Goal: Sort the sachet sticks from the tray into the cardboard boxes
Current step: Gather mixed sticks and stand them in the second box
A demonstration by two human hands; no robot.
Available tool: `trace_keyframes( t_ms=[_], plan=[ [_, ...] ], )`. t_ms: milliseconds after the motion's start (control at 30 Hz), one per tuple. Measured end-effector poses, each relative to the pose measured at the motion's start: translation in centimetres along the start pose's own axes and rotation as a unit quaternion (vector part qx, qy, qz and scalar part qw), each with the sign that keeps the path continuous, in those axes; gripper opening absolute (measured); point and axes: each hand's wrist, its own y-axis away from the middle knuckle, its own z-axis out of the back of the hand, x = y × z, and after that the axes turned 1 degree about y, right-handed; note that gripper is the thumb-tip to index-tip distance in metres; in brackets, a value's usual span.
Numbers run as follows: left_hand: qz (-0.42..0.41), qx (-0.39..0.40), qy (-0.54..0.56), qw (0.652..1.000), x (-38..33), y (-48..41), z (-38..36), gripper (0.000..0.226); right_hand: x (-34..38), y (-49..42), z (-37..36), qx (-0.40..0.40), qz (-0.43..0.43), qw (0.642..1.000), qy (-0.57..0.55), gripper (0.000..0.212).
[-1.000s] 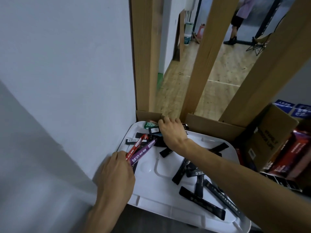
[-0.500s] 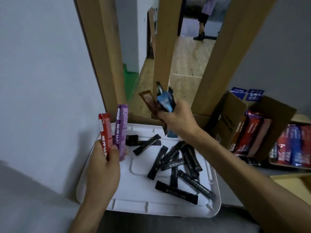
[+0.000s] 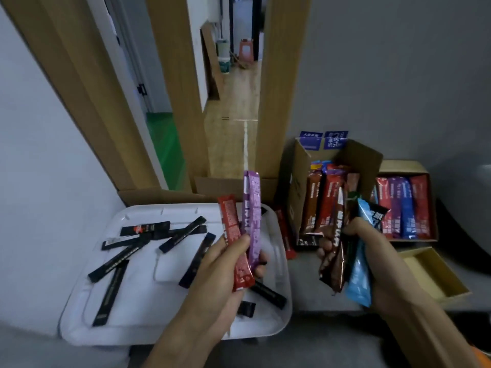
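Note:
My left hand (image 3: 225,272) grips a red sachet stick (image 3: 233,235) and a purple sachet stick (image 3: 252,208) upright over the right side of the white tray (image 3: 79,322). Several black sachet sticks (image 3: 117,261) lie scattered on that tray. My right hand (image 3: 372,261) holds a bunch of sticks, brown (image 3: 336,251), light blue (image 3: 360,272) and a dark one, in front of an open cardboard box (image 3: 300,187) with brown and red sticks standing in it. A second cardboard box (image 3: 406,205) further right holds red, purple and blue sticks.
An empty low cardboard box (image 3: 430,272) sits at the right, close to my right forearm. Wooden posts (image 3: 180,88) and a grey wall (image 3: 398,75) stand behind the boxes. A white wall (image 3: 34,168) borders the tray on the left. Flattened cardboard (image 3: 159,195) lies behind the tray.
Both hands rose off the tray with their sticks and moved right. My right hand now hangs in front of the open box; my left hand is over the tray's right side.

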Motion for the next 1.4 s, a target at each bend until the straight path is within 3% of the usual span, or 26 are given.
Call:
trace_keyframes(
  t_ms=[100, 167, 233, 333, 433, 500, 600, 700, 800, 933, 1100, 1167, 1333, 1400],
  plan=[
    [-0.001, -0.006, -0.047, 0.999, 2.7, 0.3, -3.5, 0.026, 1.4, 0.3, 3.1, 0.014, 0.015, 0.999, 0.027, 0.033],
    [-0.031, -0.019, -0.161, 0.986, 5.1, 0.2, -5.8, 0.018, 2.5, 0.5, 4.9, 0.009, 0.056, 0.995, 0.077, 0.047],
    [-0.095, -0.023, -0.297, 0.95, 7.5, 0.0, -8.3, 0.011, 3.8, 0.7, 6.7, -0.005, 0.106, 0.988, 0.112, 0.056],
    [-0.194, -0.018, -0.45, 0.872, 10.4, -0.3, -12.2, 0.017, 5.9, 0.3, 9.9, -0.033, 0.161, 0.978, 0.126, 0.037],
    [-0.211, 0.028, -0.447, 0.869, 12.7, -0.2, -15.2, 0.023, 7.4, -0.7, 13.5, -0.056, 0.157, 0.979, 0.113, 0.026],
    [-0.183, 0.035, -0.383, 0.905, 14.3, -0.3, -16.7, 0.022, 8.0, -1.2, 15.6, -0.064, 0.141, 0.982, 0.107, 0.024],
    [-0.139, -0.028, -0.269, 0.953, 16.0, -0.7, -18.0, 0.016, 9.1, -1.5, 18.1, -0.057, 0.13, 0.987, 0.07, 0.026],
    [-0.142, -0.091, -0.276, 0.946, 16.6, -1.2, -18.5, 0.015, 9.8, -1.7, 19.9, -0.05, 0.136, 0.987, 0.071, 0.029],
    [-0.16, -0.071, -0.315, 0.933, 16.4, -1.6, -19.3, 0.02, 10.0, -1.9, 20.6, -0.04, 0.141, 0.986, 0.077, 0.031],
    [-0.154, -0.045, -0.371, 0.915, 16.4, -2.9, -19.8, 0.009, 10.1, -2.2, 20.7, -0.036, 0.14, 0.987, 0.064, 0.029],
    [-0.131, -0.065, -0.325, 0.935, 16.4, -4.2, -19.5, 0.003, 10.2, -3.6, 19.9, -0.063, 0.115, 0.991, 0.03, 0.028],
    [-0.127, -0.06, -0.312, 0.94, 16.2, -4.6, -19.0, 0.004, 10.3, -4.1, 19.7, -0.082, 0.131, 0.986, 0.064, 0.028],
    [-0.19, -0.028, -0.405, 0.894, 13.2, -5.6, -18.8, 0.019, 10.3, -4.5, 21.1, -0.131, 0.148, 0.962, 0.188, 0.032],
    [-0.255, 0.003, -0.496, 0.83, 10.6, -6.2, -19.8, 0.021, 10.0, -4.5, 22.6, -0.152, 0.135, 0.96, 0.194, 0.027]
  ],
)
